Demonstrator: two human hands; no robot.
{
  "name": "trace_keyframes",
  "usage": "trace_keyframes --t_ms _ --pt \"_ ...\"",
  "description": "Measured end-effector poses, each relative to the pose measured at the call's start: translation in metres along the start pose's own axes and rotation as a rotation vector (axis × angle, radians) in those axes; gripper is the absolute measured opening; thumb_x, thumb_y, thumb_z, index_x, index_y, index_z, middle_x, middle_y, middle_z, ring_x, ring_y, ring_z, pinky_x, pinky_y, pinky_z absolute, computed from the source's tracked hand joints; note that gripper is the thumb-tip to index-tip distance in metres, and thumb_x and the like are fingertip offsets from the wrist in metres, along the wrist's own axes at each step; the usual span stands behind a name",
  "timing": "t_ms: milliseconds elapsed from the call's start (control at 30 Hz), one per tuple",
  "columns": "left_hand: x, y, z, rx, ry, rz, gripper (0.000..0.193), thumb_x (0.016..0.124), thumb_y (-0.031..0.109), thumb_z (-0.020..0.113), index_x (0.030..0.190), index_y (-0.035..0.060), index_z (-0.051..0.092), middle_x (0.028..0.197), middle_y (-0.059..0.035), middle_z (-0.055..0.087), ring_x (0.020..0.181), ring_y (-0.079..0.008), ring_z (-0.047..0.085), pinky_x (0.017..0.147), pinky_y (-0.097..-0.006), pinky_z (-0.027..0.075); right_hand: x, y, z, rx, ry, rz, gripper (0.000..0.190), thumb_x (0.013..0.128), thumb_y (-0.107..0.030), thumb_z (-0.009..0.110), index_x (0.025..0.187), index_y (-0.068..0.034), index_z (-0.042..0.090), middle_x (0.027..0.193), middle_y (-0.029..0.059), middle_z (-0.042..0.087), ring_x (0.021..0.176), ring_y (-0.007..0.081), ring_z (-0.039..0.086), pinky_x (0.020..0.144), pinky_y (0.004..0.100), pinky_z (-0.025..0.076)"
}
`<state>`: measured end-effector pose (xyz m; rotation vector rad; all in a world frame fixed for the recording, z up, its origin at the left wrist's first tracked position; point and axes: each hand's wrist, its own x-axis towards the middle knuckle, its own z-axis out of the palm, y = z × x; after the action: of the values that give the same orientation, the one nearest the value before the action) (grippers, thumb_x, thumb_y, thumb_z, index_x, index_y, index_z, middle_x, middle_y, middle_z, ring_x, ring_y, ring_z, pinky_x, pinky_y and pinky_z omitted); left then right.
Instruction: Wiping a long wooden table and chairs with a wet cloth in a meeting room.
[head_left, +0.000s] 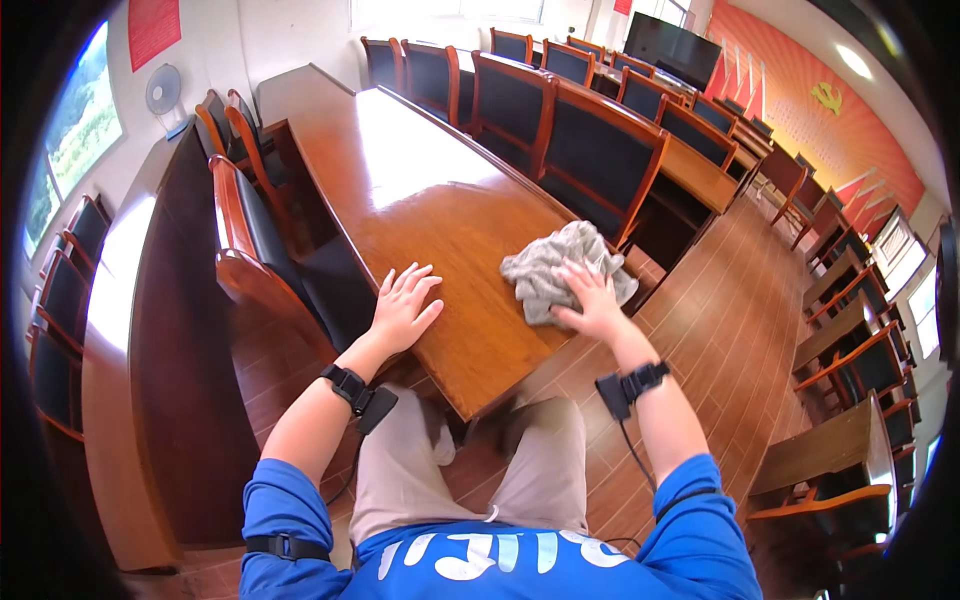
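A long, glossy brown wooden table (465, 225) stretches away in front of me. On its right edge lies a crumpled grey cloth (536, 270), part of it hanging over the side. My right hand (592, 296) presses on the cloth, fingers spread over its folds. Over the table's left edge is my left hand (407, 307), palm down with fingers apart and nothing in it. Whether that palm touches the wood I cannot tell. Each wrist wears a black strap with a small device and a cable.
A wooden chair with a dark padded seat (262, 247) stands close on the left, beside another long table (112, 300). Rows of similar chairs (600, 154) line the right side. A fan (163, 90) stands at the back left. Wood-look floor tiles (720, 292) run along the right.
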<state>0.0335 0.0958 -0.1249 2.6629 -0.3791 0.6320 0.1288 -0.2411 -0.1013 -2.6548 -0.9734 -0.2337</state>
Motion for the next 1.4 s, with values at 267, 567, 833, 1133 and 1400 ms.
trace_keyframes --t_ms 267,567,833,1133,1400 --pt "-0.003 0.001 -0.005 0.0 0.008 -0.002 0.041 0.09 0.041 0.041 0.118 0.0118 0.049 0.131 -0.0105 0.044 0.129 -0.0282 0.032 0.107 -0.0481 0.016 -0.061 -0.103 -0.001 0.087 -0.066 -0.259 0.071 0.07 -0.049 0.065 0.132 -0.025 0.04 0.143 0.0059 0.029 0.136 0.0346 0.012 0.102 0.0657 0.004" --pt "0.0 0.005 -0.002 0.044 -0.065 -0.028 0.042 0.091 0.041 0.039 0.121 0.012 0.048 0.136 -0.0103 0.04 0.132 -0.0274 0.028 0.108 -0.0474 0.014 -0.004 -0.064 -0.014 0.179 -0.202 -0.299 0.082 0.061 -0.042 0.077 0.132 -0.026 0.039 0.143 0.0007 0.032 0.136 0.0288 0.018 0.104 0.0631 0.012" --pt "-0.005 0.009 0.004 0.032 -0.085 -0.064 0.048 0.092 0.045 0.035 0.126 0.0118 0.046 0.14 -0.01 0.036 0.134 -0.0263 0.025 0.109 -0.0477 0.012 0.012 -0.028 0.001 0.0 0.006 0.127 0.074 0.073 -0.056 0.061 0.135 -0.025 0.035 0.146 0.0033 0.025 0.137 0.0285 0.012 0.104 0.0631 0.011" --pt "-0.006 0.004 0.005 -0.013 -0.009 -0.06 0.046 0.092 0.041 0.038 0.127 0.0118 0.043 0.138 -0.0096 0.039 0.133 -0.027 0.027 0.109 -0.0474 0.014 -0.037 -0.054 0.002 0.023 0.027 -0.14 0.073 0.071 -0.05 0.064 0.135 -0.023 0.039 0.144 0.0056 0.029 0.135 0.0341 0.016 0.1 0.0662 0.011" --pt "-0.007 0.004 0.005 0.049 -0.045 -0.058 0.047 0.092 0.043 0.036 0.126 0.0116 0.044 0.138 -0.009 0.039 0.133 -0.0267 0.028 0.109 -0.0487 0.013 -0.067 -0.132 0.007 0.08 -0.047 -0.346 0.072 0.068 -0.047 0.068 0.131 -0.022 0.043 0.142 0.0031 0.031 0.135 0.0338 0.016 0.101 0.0667 0.005"
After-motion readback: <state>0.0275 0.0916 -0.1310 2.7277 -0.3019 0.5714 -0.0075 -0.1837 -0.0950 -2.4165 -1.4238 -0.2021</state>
